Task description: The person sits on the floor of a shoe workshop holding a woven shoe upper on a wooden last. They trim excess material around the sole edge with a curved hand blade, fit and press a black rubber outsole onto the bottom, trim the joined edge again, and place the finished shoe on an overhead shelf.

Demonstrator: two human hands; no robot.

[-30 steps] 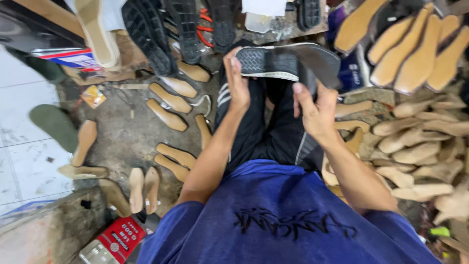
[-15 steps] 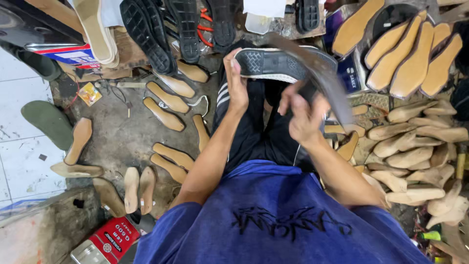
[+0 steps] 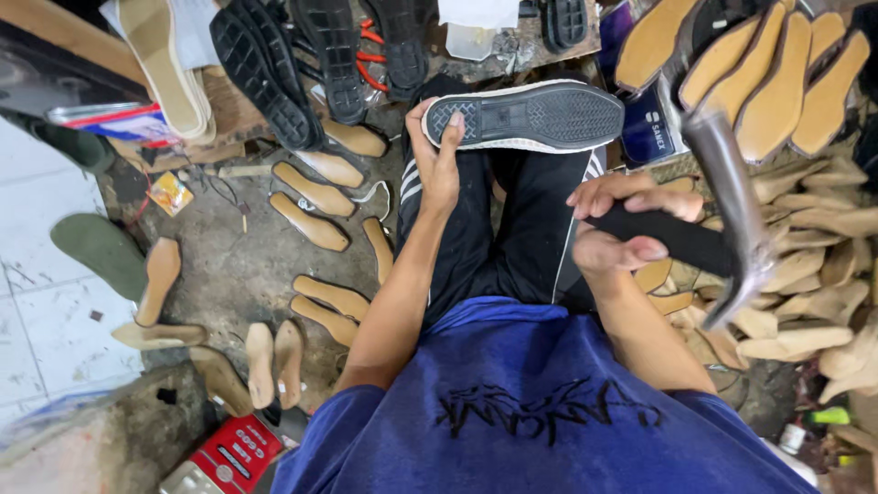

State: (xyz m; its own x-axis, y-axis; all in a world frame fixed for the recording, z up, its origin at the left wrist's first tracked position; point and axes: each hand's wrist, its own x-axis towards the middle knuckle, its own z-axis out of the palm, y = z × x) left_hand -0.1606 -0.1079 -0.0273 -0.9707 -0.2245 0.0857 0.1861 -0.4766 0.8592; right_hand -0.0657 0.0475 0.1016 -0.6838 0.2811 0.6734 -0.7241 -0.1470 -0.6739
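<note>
My left hand (image 3: 437,157) grips the heel end of a shoe (image 3: 530,115) turned sole-up over my knees; its black tread with a white rim faces me. My right hand (image 3: 615,229) is closed around the black handle of a hammer (image 3: 722,183), raised to the right of the shoe, its metal head pointing down and to the right, apart from the sole. I sit in black trousers with white stripes and a blue shirt.
Tan insoles (image 3: 315,192) lie scattered on the concrete floor at left, and a large heap of them (image 3: 805,274) lies at right. Black outsoles (image 3: 274,73) lie on a wooden board ahead. A red and white box (image 3: 224,453) sits at lower left.
My right hand has swung the hammer away from the shoe to the right and up. The left hand keeps the shoe in place, its sole now fully exposed.
</note>
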